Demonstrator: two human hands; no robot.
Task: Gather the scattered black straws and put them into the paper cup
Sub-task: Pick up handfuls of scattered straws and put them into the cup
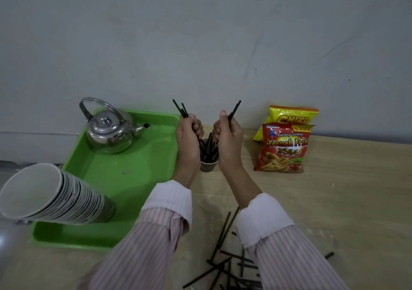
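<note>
The table [334, 200] bears a green tray [138, 155], paper cup [208, 167], snack bags [283, 151], black straws [217, 266].

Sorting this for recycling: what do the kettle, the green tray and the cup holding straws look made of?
Kettle: polished metal, probably steel; mirror-like reflections.
Green tray: likely plastic; uniform colour, soft sheen, moulded rim.
Paper cup: apparently matte paper, dull brownish wall.

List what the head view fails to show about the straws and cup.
Paper cup: sides hidden by the left hand and right hand; contents uncountable.
Loose straws: pile cut off by the bottom edge, partly under the right sleeve.
Held straws: middles hidden inside both hands.
</note>
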